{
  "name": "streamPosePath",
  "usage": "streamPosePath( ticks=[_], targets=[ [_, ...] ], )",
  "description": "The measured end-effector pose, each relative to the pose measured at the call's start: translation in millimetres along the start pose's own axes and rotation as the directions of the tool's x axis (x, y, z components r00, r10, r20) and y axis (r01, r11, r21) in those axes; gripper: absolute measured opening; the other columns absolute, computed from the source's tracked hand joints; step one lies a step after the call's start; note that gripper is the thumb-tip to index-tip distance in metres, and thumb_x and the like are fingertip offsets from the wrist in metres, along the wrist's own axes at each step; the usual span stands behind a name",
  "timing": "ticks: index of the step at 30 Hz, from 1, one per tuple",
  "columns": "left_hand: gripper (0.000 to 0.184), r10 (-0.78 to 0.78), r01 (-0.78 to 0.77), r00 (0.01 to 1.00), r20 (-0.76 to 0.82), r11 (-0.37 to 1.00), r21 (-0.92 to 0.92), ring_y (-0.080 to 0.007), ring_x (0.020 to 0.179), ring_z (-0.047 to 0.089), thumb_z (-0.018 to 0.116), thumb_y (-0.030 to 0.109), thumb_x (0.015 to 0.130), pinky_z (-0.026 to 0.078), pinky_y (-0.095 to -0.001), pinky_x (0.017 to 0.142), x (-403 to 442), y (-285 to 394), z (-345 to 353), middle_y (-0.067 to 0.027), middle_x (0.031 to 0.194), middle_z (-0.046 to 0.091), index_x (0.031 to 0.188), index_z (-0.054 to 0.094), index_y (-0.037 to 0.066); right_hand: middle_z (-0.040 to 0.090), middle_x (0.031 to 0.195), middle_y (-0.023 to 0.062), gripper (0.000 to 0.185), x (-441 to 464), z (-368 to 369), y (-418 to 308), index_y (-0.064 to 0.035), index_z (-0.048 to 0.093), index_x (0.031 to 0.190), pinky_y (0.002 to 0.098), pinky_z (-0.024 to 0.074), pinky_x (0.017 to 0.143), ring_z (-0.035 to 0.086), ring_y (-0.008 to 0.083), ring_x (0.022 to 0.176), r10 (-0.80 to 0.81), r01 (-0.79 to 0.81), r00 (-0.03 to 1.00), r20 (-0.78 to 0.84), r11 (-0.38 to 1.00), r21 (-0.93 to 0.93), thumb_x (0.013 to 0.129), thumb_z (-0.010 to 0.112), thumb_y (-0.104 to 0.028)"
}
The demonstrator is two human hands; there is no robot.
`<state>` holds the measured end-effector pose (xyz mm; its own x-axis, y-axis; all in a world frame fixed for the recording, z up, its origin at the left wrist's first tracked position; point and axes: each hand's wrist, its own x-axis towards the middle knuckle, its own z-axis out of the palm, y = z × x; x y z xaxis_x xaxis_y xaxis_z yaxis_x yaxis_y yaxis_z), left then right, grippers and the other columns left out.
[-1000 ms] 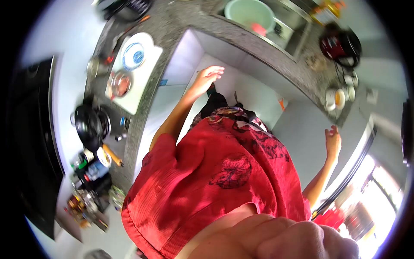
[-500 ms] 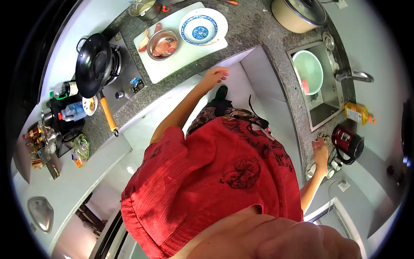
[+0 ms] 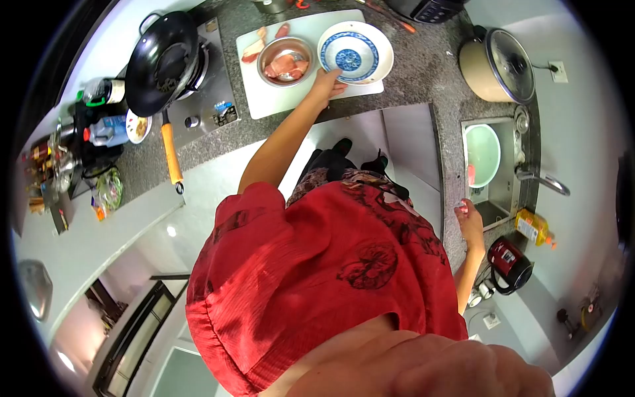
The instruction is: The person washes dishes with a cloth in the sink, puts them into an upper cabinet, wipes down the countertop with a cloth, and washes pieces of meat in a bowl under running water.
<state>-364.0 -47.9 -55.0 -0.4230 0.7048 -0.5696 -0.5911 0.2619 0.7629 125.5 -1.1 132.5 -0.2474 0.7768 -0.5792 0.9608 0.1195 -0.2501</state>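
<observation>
My left hand (image 3: 325, 87) is at the near rim of a white bowl (image 3: 382, 58) with a blue pattern, its thumb over the edge and its fingers below. The bowl sits partly on a white cutting board (image 3: 264, 102). To its left, a steel bowl (image 3: 263, 74) holds pieces of raw meat (image 3: 283, 66); more pieces (image 3: 254, 50) lie beside it on the board. Over the counter edge by the sink, my right hand (image 3: 471, 225) has its fingers closed around something small and pinkish-white, too small to name.
A black wok (image 3: 155, 63) with a wooden handle stands on the stove at left. The sink (image 3: 493, 213) at right holds a pale green basin (image 3: 488, 155). Beyond it are a yellow soap bottle (image 3: 531, 226), a dark red kettle (image 3: 508, 260) and a lidded pot (image 3: 477, 71).
My left hand has moved up to the patterned bowl and taken its rim. My right hand has come away from beside the kettle toward the sink's near side. The view has shifted.
</observation>
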Motion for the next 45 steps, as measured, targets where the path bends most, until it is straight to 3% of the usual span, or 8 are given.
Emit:
streamPosePath(
  ticks=[18,25,31,34,35,37,42,45],
  targets=[
    [0.050,0.098,-0.100,0.995,0.028,0.991,0.089,-0.0253,0.077,0.065,0.050,0.008,0.080,0.056,-0.0349,0.047,-20,-3,35,-0.0155,0.106,0.060,0.128,0.038,0.006,0.063,0.101,0.0164,0.047,114,34,-41,0.0010,0.046,0.125,0.0316,0.0493,0.075,0.063,0.0227,0.086,-0.397,0.351,0.912,0.105,0.887,0.300,0.087,0.057,-0.025],
    [0.061,0.009,-0.121,0.922,0.387,0.957,0.264,-0.0180,0.057,0.065,0.051,0.019,0.074,0.055,-0.0263,0.045,-103,60,114,-0.0122,0.088,0.065,0.132,0.037,0.005,0.061,0.099,0.0152,0.058,131,4,-93,-0.0007,0.029,0.132,0.0337,0.0547,0.069,0.065,0.0261,0.079,-0.585,-0.198,0.767,0.264,0.175,0.964,0.092,0.050,-0.037],
    [0.057,0.006,-0.270,0.867,0.499,0.847,0.459,-0.0167,0.069,0.065,0.051,0.030,0.081,0.055,-0.0266,0.059,-147,120,169,-0.0114,0.093,0.064,0.128,0.038,0.000,0.063,0.091,0.0158,0.036,115,-21,-83,0.0034,0.043,0.116,0.0298,0.0531,0.058,0.063,0.0226,0.068,-0.560,0.344,0.808,-0.183,0.197,0.918,0.084,0.042,-0.011],
    [0.084,0.159,-0.512,0.844,0.512,0.526,0.680,-0.0278,0.120,0.043,0.049,0.061,0.083,0.048,-0.0356,0.087,-145,176,198,-0.0199,0.136,0.040,0.142,0.026,0.006,0.061,0.096,0.0164,0.035,104,-48,-75,0.0045,0.046,0.115,0.0311,0.0515,0.062,0.061,0.0231,0.074,-0.592,0.383,0.755,-0.281,0.051,0.922,0.084,0.044,-0.010],
    [0.084,0.442,-0.685,0.717,0.539,0.301,0.663,-0.0278,0.123,0.040,0.050,0.059,0.084,0.046,-0.0370,0.088,-130,204,206,-0.0196,0.143,0.030,0.144,0.022,0.006,0.059,0.102,0.0168,0.033,93,-59,-72,0.0054,0.048,0.115,0.0324,0.0504,0.067,0.060,0.0243,0.081,-0.576,0.232,0.784,-0.233,-0.077,0.970,0.085,0.046,-0.010],
    [0.063,0.592,-0.693,0.717,0.367,0.663,0.284,-0.0256,0.113,0.050,0.056,0.049,0.085,0.041,-0.0404,0.094,-146,288,235,-0.0118,0.123,0.048,0.128,0.041,0.005,0.058,0.102,0.0168,0.034,107,-59,-59,0.0047,0.046,0.115,0.0326,0.0504,0.065,0.060,0.0244,0.078,-0.612,0.640,0.677,-0.408,0.216,0.738,0.084,0.044,-0.010],
    [0.038,0.868,-0.794,0.451,0.210,0.497,-0.351,-0.0312,0.114,0.049,0.049,0.016,0.087,0.039,-0.0464,0.098,-163,492,293,-0.0199,0.119,0.048,0.118,0.040,-0.004,0.062,0.095,0.0164,0.035,58,-107,-52,0.0033,0.045,0.114,0.0297,0.0524,0.054,0.062,0.0217,0.065,-0.478,0.313,0.822,-0.309,-0.073,0.947,0.082,0.041,-0.011],
    [0.054,0.699,-0.538,0.715,-0.017,0.534,-0.652,-0.0386,0.125,0.037,0.043,0.015,0.085,0.032,-0.0498,0.104,-202,500,331,-0.0295,0.132,0.034,0.128,0.026,-0.012,0.062,0.096,0.0160,0.034,52,-119,-34,0.0029,0.044,0.115,0.0286,0.0523,0.053,0.062,0.0213,0.065,-0.436,0.295,0.852,-0.291,-0.060,0.954,0.083,0.041,-0.011]
  ],
)
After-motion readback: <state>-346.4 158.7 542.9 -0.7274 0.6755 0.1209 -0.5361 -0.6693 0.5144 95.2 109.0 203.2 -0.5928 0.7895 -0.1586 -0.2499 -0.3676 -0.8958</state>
